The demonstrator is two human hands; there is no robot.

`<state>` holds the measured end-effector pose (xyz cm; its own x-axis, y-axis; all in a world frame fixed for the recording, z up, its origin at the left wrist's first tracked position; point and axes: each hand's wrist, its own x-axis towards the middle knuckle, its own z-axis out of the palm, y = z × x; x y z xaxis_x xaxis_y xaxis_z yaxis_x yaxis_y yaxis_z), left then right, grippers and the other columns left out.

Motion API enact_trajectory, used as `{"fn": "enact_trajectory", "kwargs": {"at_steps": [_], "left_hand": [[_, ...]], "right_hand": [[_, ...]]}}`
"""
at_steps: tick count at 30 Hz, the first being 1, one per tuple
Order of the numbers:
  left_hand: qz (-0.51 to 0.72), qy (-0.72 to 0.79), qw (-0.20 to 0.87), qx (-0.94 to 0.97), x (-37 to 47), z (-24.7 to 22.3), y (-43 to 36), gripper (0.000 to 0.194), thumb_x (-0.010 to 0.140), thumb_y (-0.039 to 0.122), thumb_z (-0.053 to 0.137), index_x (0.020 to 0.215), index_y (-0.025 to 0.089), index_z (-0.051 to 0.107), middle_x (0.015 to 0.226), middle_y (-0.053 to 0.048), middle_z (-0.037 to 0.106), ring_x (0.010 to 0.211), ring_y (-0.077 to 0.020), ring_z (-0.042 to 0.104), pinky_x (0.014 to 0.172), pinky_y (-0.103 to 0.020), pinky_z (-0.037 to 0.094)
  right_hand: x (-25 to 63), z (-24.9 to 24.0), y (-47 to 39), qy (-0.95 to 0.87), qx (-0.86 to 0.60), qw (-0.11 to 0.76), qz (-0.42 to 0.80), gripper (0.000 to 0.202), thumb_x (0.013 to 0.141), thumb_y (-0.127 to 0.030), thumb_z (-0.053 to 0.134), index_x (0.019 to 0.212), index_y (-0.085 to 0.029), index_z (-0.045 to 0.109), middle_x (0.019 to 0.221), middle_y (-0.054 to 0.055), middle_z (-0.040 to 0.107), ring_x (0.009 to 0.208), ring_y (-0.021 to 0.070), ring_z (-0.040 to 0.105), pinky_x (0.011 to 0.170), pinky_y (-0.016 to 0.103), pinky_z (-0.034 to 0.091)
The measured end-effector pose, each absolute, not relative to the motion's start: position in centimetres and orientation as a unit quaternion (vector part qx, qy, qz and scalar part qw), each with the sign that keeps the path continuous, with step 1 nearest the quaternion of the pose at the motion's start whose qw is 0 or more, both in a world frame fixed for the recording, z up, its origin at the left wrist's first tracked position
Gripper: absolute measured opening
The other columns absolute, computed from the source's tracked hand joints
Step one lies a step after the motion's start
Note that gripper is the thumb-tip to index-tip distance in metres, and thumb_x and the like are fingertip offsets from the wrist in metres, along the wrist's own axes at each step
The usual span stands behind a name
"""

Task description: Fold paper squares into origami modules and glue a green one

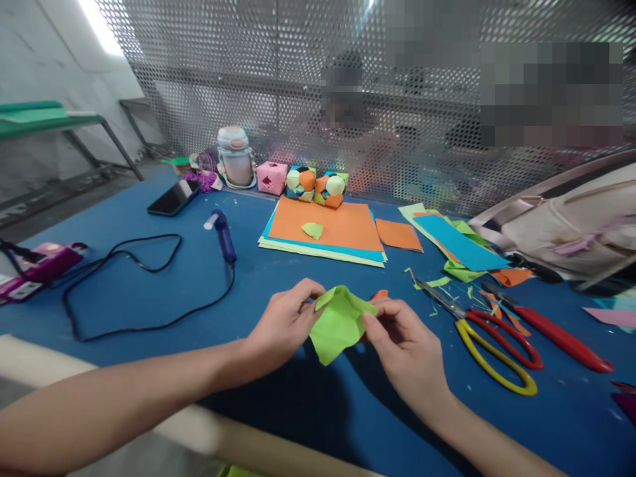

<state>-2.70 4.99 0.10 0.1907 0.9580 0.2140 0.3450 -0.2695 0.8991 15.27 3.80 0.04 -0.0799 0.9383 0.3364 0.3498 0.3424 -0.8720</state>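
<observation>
A creased piece of light green paper [338, 324] is held up between my two hands, above the front of the blue table. My left hand [288, 324] pinches its left edge. On the right edge, my right hand [405, 351] closes thumb and fingers, with a bit of orange paper [380, 295] showing behind the fingertips. Just beyond lies a stack of coloured sheets [322, 225], orange on top, with a small folded green piece [313, 230] on it. Scissors [477, 338] with red and yellow handles lie right of my right hand.
A glue gun [224, 237] with a looping black cord rests left on the blue table [209, 285]. Behind stand a phone [173, 197], a bottle [235, 159] and paper cubes [301, 182]. Paper strips [457, 238], scraps, a red-handled tool [561, 336] and a bag [566, 212] occupy the right.
</observation>
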Motion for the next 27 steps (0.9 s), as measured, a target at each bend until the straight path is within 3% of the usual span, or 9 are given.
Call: {"fn": "enact_trajectory", "kwargs": {"at_steps": [4, 10, 15, 20, 27], "left_hand": [[0.405, 0.461, 0.381, 0.692, -2.6, 0.7, 5.1, 0.019, 0.086, 0.025, 0.046, 0.077, 0.016, 0.060, 0.070, 0.001, 0.057, 0.064, -0.0090, 0.051, 0.063, -0.020, 0.039], [0.403, 0.388, 0.679, 0.476, -2.3, 0.8, 5.4, 0.033, 0.083, 0.043, 0.051, 0.072, 0.012, 0.060, 0.063, -0.003, 0.059, 0.057, -0.0131, 0.057, 0.058, -0.028, 0.050], [0.406, 0.348, 0.752, 0.385, -2.2, 0.7, 5.7, 0.025, 0.078, 0.034, 0.061, 0.079, 0.009, 0.063, 0.077, -0.009, 0.064, 0.070, -0.0173, 0.060, 0.055, -0.028, 0.054], [0.393, 0.339, 0.795, 0.313, -2.1, 0.8, 6.0, 0.023, 0.074, 0.027, 0.067, 0.083, 0.006, 0.063, 0.069, -0.011, 0.067, 0.061, -0.0159, 0.063, 0.057, -0.026, 0.054], [0.404, 0.341, 0.797, 0.291, -2.2, 0.4, 6.2, 0.025, 0.075, 0.026, 0.067, 0.087, 0.005, 0.062, 0.065, -0.010, 0.067, 0.056, -0.0130, 0.065, 0.057, -0.020, 0.053]], "right_hand": [[15.1, 0.1, 4.0, -0.660, -0.498, 0.429, 0.363, 0.011, 0.079, -0.031, 0.058, 0.078, -0.020, 0.060, 0.071, -0.001, 0.061, 0.061, 0.0130, 0.055, 0.056, 0.023, 0.045], [15.4, -0.1, 4.8, -0.486, -0.468, 0.416, 0.610, 0.027, 0.074, -0.041, 0.067, 0.091, -0.020, 0.063, 0.082, 0.003, 0.066, 0.074, 0.0176, 0.061, 0.068, 0.030, 0.049], [15.4, -0.4, 5.0, -0.504, -0.501, 0.409, 0.572, 0.027, 0.066, -0.037, 0.073, 0.082, -0.018, 0.064, 0.075, 0.001, 0.063, 0.067, 0.0133, 0.057, 0.060, 0.024, 0.046], [15.5, -0.3, 5.3, -0.513, -0.516, 0.477, 0.493, 0.036, 0.063, -0.034, 0.077, 0.089, -0.019, 0.056, 0.075, 0.000, 0.061, 0.067, 0.0119, 0.058, 0.059, 0.023, 0.048], [15.5, 0.3, 5.8, -0.441, -0.460, 0.476, 0.606, 0.038, 0.067, -0.037, 0.074, 0.091, -0.020, 0.048, 0.060, -0.006, 0.055, 0.046, 0.0109, 0.053, 0.040, 0.023, 0.045]]}}
